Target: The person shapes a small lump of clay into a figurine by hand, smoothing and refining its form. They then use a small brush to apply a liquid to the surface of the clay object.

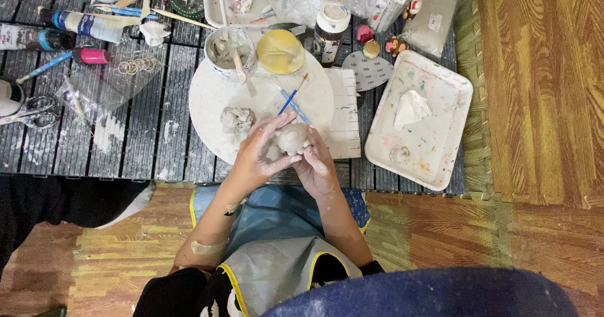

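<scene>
A rounded lump of grey clay [292, 138] sits between both my hands, just above the near edge of a round white board [207, 97]. My left hand [259, 155] wraps the lump from the left, thumb across its front. My right hand [316, 163] cups it from the right and below. Both hands are smeared with clay. A second, rougher clay lump [237, 119] lies on the board to the left. A blue-handled brush [292, 97] rests on the board above my hands.
A clay-smeared cup [228, 51] with a stick and a yellow disc [280, 51] stand at the board's far side. A paint-stained white tray [440, 141] with a crumpled tissue lies to the right. Paint tubes, brushes and scissors [28, 112] crowd the left of the grey slatted table.
</scene>
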